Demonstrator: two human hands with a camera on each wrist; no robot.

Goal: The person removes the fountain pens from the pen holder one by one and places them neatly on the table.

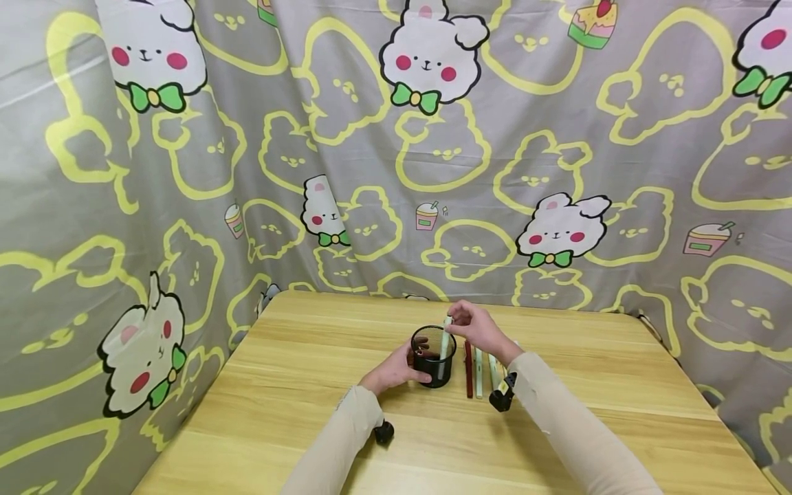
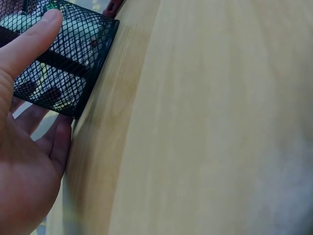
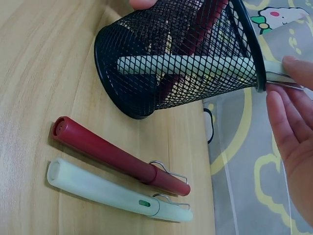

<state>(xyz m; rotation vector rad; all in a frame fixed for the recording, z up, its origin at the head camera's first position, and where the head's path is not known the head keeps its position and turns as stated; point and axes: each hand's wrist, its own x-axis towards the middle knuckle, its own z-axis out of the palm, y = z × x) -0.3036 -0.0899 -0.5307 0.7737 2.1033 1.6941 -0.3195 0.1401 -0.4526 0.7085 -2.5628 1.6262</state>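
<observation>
My left hand [image 1: 396, 369] grips a black mesh pen holder [image 1: 435, 373] standing on the table, thumb on the near side and fingers round the far side. Above its rim, my right hand [image 1: 479, 330] pinches the clip end of a pale green pen [image 1: 445, 342]. The lower part of that pen is inside the holder, visible through the mesh in the right wrist view. A dark red pen [image 3: 208, 22] also leans inside. Beside the holder lie a red pen [image 3: 112, 154] and a pale green pen [image 3: 102, 191], side by side. Another pale pen [image 1: 493, 369] lies partly hidden by my right wrist.
The wooden table [image 1: 278, 412] runs back to a grey patterned curtain [image 1: 383, 151] behind and at the sides. Small black cameras sit at both wrists, the right one [image 1: 501, 393] just over the pens.
</observation>
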